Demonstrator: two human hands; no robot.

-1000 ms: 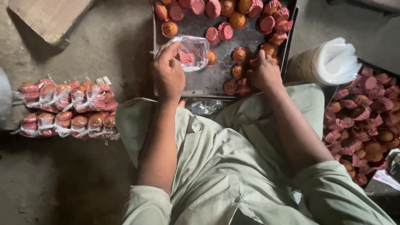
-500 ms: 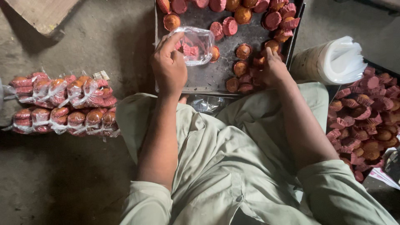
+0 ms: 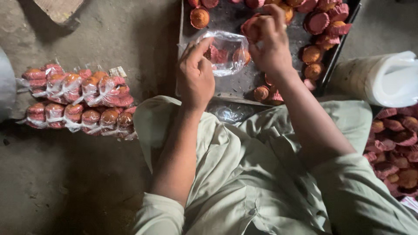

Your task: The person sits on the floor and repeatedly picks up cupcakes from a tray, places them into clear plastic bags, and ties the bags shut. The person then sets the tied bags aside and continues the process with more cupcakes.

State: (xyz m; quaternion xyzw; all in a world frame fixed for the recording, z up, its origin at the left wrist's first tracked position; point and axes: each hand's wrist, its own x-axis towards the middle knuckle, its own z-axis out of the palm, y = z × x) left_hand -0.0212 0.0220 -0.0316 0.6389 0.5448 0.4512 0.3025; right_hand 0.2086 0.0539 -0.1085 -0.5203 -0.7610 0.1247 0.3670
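My left hand [image 3: 195, 75] pinches the mouth of a clear plastic bag [image 3: 224, 54] that holds a few small cakes in red paper cups. My right hand [image 3: 270, 41] grips a red-cupped cake [image 3: 250, 27] right at the bag's opening, above a dark metal baking tray [image 3: 239, 82]. Several more cakes in red cups [image 3: 320, 24] lie loose on the tray, mostly at its right and far side.
Two rows of bagged cakes [image 3: 80, 102] lie on the concrete floor at my left. A stack of white plastic bags [image 3: 383, 78] stands at the right, with a heap of cakes [image 3: 396, 148] below it. A cardboard piece [image 3: 58, 8] is at top left.
My right hand has lifted from the tray's right side with a cake and come left to the bag's mouth. The left hand keeps holding the bag.
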